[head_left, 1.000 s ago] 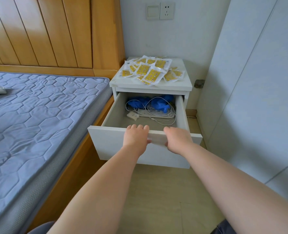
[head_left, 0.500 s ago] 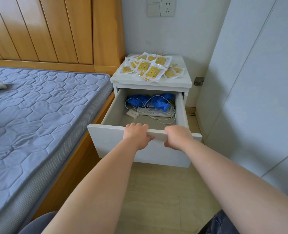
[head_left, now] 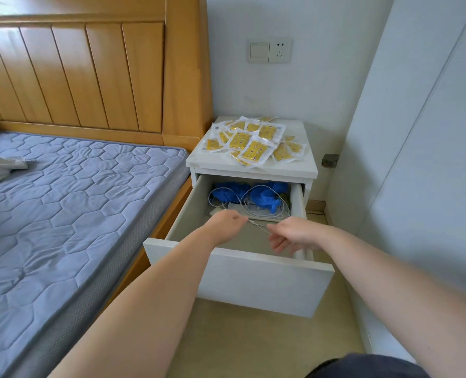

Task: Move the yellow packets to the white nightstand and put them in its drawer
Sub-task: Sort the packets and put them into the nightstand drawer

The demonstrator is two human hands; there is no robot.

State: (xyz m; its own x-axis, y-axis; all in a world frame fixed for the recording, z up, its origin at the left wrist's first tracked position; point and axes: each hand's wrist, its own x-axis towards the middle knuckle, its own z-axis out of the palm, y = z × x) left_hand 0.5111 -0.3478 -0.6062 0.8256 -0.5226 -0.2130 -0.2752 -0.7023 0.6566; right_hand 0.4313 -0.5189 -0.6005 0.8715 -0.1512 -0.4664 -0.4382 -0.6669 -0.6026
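Several yellow packets (head_left: 253, 143) lie in a loose pile on top of the white nightstand (head_left: 212, 160). Its drawer (head_left: 267, 279) is pulled far out. My left hand (head_left: 225, 223) hovers over the drawer's inside, fingers loosely bent, holding nothing. My right hand (head_left: 294, 234) is just above the drawer's front edge, blurred, fingers relaxed and spread, also empty. Both hands are well below the packets.
Blue gloves (head_left: 264, 197), white cables (head_left: 256, 211) and a white power strip lie at the back of the drawer. A bed with a grey quilted mattress (head_left: 62, 214) stands to the left; a white wardrobe (head_left: 417, 159) is close on the right.
Both hands have let go of the drawer's front edge and lifted forward over the open drawer. The camera has tilted up, showing more wall.
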